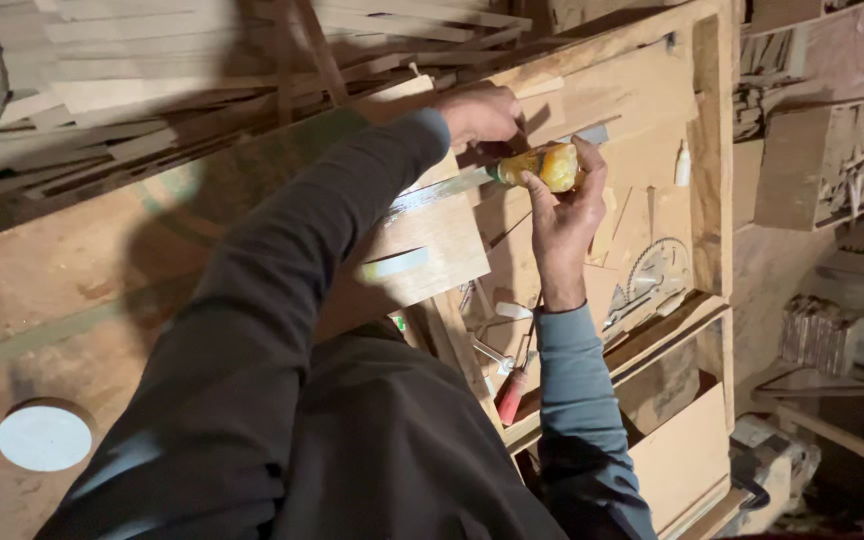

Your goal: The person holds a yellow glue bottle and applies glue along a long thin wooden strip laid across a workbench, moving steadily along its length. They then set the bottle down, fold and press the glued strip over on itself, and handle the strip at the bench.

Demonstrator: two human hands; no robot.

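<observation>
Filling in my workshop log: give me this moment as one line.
right hand: grips yellow handle | left hand: on flat metal blade | beneath: wooden board | nearby: saw blade

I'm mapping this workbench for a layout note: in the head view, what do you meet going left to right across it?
Pale round disc → left hand → yellow bottle in the right hand → circular saw blade → small white bottle → wooden block with sticks.

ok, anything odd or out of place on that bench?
Nothing damaged or spilled. Loose offcuts are heaped untidily behind, and a saw blade lies bare in the tray. The right hand holds a yellow-handled tool; the left hand steadies a board.
</observation>
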